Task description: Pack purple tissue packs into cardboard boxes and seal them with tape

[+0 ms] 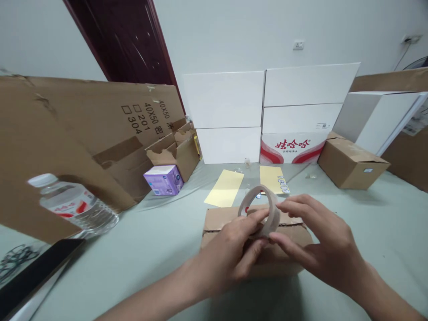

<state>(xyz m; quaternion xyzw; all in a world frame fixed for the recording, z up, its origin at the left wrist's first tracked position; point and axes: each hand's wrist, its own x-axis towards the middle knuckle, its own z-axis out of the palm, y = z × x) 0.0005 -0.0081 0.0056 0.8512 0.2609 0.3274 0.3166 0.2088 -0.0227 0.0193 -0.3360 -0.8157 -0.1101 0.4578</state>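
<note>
A roll of clear tape (274,214) stands on edge above a small closed cardboard box (220,218). My left hand (230,245) grips the lower left of the roll, fingers through its ring and thumb below. On the other side, my right hand (321,240) has its fingertips and thumb on the roll's outer edge, curved around it. Whether a tape end is lifted there cannot be made out. The box's top flaps meet at a seam, and both hands partly cover it.
Beyond the box lie two yellow sheets (225,187) (272,176). To the left are a water bottle (78,205), a purple box (163,180) and an open carton (183,151). White boxes (227,107) line the back; another brown box (354,162) sits right.
</note>
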